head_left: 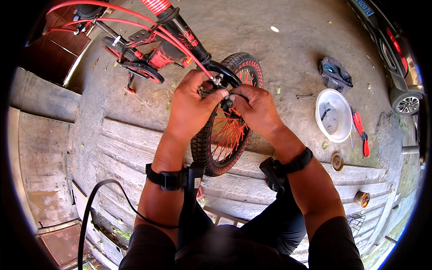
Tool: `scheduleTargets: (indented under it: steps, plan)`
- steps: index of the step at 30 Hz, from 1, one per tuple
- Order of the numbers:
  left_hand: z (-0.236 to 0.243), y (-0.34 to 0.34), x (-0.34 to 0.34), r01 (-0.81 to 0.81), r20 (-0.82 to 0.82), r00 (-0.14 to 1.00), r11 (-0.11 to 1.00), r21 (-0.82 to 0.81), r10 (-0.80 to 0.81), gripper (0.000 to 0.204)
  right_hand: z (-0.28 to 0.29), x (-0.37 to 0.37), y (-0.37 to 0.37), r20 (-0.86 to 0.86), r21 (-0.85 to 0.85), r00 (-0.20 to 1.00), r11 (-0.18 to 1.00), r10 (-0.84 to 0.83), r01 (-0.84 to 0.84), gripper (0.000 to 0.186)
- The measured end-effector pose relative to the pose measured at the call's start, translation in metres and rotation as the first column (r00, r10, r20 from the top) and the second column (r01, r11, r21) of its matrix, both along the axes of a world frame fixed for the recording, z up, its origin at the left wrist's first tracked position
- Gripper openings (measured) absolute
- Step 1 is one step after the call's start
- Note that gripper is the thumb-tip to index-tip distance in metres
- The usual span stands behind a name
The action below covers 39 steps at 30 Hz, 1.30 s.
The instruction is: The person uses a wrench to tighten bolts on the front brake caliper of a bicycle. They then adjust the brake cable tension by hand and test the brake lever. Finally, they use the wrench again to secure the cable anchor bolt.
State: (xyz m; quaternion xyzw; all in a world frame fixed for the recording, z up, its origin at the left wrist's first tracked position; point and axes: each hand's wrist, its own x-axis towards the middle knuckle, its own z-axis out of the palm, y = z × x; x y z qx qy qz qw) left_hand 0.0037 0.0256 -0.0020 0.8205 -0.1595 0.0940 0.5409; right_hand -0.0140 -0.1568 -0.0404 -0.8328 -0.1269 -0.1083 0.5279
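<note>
The left hand point(192, 107) and right hand point(258, 108) are pinching the brake assembly point(218, 81) between thumbs and curled fingers, beside the front wheel point(201, 146); the fingers are hiding the exact contacts. An uneven pinch could be inviting a slip, jerking the red cable point(195, 57) out of line.

Obstacles, clocked from between left hand point(191, 108) and right hand point(260, 108): red cables point(182, 46), 11 o'clock, descending between both; black fork point(228, 73), 12 o'clock, close by; spoked front wheel point(201, 150), 6 o'clock, blocking downward passage; plastic tub point(344, 112), 3 o'clock, well apart. Free room: concrete floor point(292, 49), 2 o'clock, beyond the wheel; likewise 9 o'clock.
</note>
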Motion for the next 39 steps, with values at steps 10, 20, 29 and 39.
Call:
scheduleTargets:
  steps: [10, 20, 29, 39]
  plan:
    - [-0.017, 0.000, -0.011, -0.168, 0.443, 0.896, 0.954, 0.247, 0.043, 0.052, -0.001, -0.001, -0.001, -0.048, 0.000, 0.999, 1.000, -0.006, 0.006, 0.010]
    - [-0.034, -0.008, -0.017, -0.216, 0.420, 0.906, 0.916, 0.339, 0.058, 0.093, 0.002, 0.001, -0.001, -0.103, 0.038, 0.995, 0.999, 0.017, -0.013, 0.010]
    - [-0.032, -0.003, -0.015, -0.210, -0.297, 0.906, 0.929, 0.306, 0.302, 0.092, 0.005, 0.001, -0.003, -0.028, -0.022, 0.999, 1.000, 0.018, -0.018, 0.012]
    - [-0.051, 0.012, 0.008, -0.043, -0.420, 0.885, 0.935, 0.353, 0.199, 0.066, -0.002, 0.003, 0.001, -0.041, -0.005, 0.998, 0.999, 0.043, -0.043, 0.009]
